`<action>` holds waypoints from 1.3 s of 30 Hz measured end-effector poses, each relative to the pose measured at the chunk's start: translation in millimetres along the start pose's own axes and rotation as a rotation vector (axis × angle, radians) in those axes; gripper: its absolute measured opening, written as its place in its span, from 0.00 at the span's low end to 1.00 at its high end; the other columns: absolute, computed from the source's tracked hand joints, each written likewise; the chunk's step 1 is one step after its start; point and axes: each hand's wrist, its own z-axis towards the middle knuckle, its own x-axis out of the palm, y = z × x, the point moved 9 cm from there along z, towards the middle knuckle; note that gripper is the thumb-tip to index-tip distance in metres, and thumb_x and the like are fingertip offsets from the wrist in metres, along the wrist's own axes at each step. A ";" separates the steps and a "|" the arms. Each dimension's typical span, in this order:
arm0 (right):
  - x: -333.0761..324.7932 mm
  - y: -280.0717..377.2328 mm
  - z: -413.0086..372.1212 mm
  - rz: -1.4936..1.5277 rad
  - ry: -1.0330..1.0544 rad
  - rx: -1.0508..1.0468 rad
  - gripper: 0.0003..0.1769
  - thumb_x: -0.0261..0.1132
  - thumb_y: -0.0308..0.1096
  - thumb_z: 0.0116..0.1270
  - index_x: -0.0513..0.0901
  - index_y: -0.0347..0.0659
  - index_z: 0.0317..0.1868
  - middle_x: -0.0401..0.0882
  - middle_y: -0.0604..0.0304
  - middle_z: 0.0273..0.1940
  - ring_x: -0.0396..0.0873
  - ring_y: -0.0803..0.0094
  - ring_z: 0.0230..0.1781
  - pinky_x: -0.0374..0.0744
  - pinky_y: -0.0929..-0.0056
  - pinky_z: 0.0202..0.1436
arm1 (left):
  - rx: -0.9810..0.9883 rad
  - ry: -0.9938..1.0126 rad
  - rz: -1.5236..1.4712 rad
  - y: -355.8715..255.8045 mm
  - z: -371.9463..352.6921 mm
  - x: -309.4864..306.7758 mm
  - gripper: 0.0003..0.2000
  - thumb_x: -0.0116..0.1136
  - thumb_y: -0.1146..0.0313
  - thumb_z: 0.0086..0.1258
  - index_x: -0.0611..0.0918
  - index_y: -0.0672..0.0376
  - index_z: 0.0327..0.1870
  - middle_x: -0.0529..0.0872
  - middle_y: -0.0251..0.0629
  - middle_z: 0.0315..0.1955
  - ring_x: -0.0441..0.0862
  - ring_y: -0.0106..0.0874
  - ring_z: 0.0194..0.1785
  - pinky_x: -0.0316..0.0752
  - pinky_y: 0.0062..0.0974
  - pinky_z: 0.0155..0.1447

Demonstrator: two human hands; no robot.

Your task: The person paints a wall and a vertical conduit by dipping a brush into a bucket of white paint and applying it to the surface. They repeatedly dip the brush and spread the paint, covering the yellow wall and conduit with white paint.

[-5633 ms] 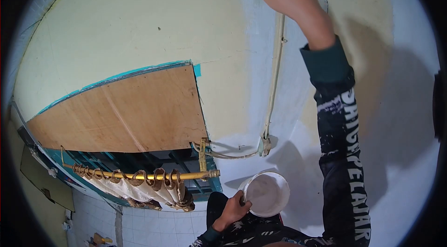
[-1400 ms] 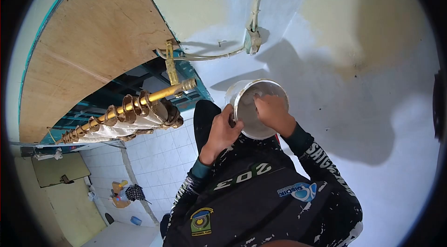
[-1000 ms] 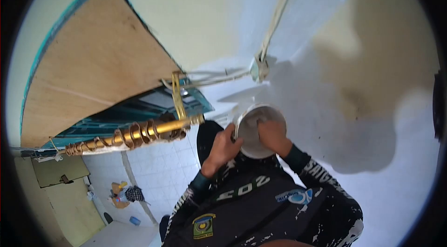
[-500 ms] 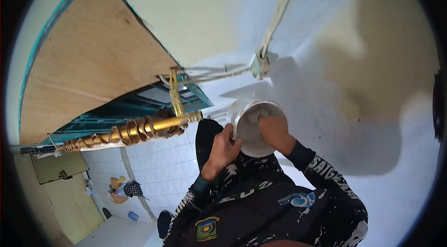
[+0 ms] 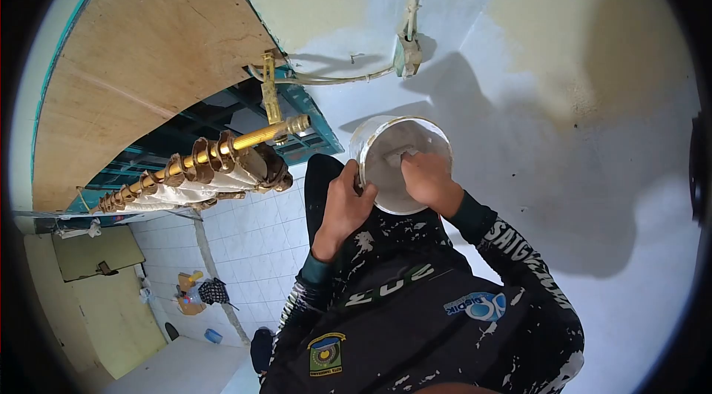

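Bucket [image 5: 386, 169] hangs at chest height close to the wall [image 5: 593, 194], mouth tipped up toward the camera. Left hand [image 5: 343, 205] clamps its left rim, thumb over the edge. Right hand [image 5: 426, 180] reaches in from the right, wrist bent, fingers curled down inside. Whether they grip anything I cannot tell.

A black long-sleeved jersey [image 5: 415, 327] covers the torso, flecked all over with white paint spatter. Its 2 cuffs are teal, one at the left wrist [image 5: 315, 269] and one at the right [image 5: 466, 212]. White block lettering [image 5: 523, 264] runs down the right sleeve. The chest carries white numerals [image 5: 386, 286], creased and hard to read, a blue-and-white logo [image 5: 476, 305] and a yellow-green crest badge [image 5: 325, 353]. The left hand [image 5: 345, 205] and right hand [image 5: 424, 180] are ungloved. A dark trouser leg [image 5: 319, 175] shows.
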 end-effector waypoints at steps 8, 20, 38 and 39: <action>-4.9 -5.4 -4.2 -0.052 -0.042 -0.018 0.11 0.59 0.29 0.65 0.88 0.35 0.37 0.88 0.43 0.35 0.89 0.48 0.35 0.85 0.52 0.38 | 0.002 0.073 0.057 -6.2 1.0 8.8 0.12 0.64 0.72 0.64 0.72 0.67 0.39 0.77 0.52 0.22 0.77 0.48 0.24 0.73 0.40 0.33; 25.3 -16.1 -3.6 0.039 0.062 0.045 0.10 0.61 0.28 0.61 0.85 0.35 0.40 0.87 0.43 0.34 0.87 0.44 0.39 0.83 0.48 0.43 | 0.053 0.028 0.086 -9.1 7.0 12.9 0.12 0.64 0.71 0.64 0.73 0.67 0.39 0.78 0.54 0.21 0.79 0.52 0.25 0.73 0.43 0.33; 17.3 -26.1 -2.9 0.072 0.112 -0.021 0.11 0.60 0.31 0.64 0.85 0.34 0.40 0.86 0.40 0.35 0.85 0.40 0.40 0.82 0.47 0.46 | 0.032 0.033 0.067 -10.5 16.4 11.9 0.13 0.63 0.69 0.64 0.74 0.68 0.39 0.79 0.52 0.21 0.79 0.45 0.23 0.74 0.39 0.32; 9.0 -28.3 -6.7 0.098 0.085 -0.061 0.12 0.60 0.32 0.66 0.85 0.33 0.42 0.87 0.41 0.34 0.86 0.43 0.36 0.83 0.50 0.42 | 0.045 0.020 0.058 -7.5 16.2 11.2 0.12 0.63 0.69 0.64 0.74 0.68 0.39 0.79 0.52 0.21 0.79 0.44 0.23 0.74 0.39 0.32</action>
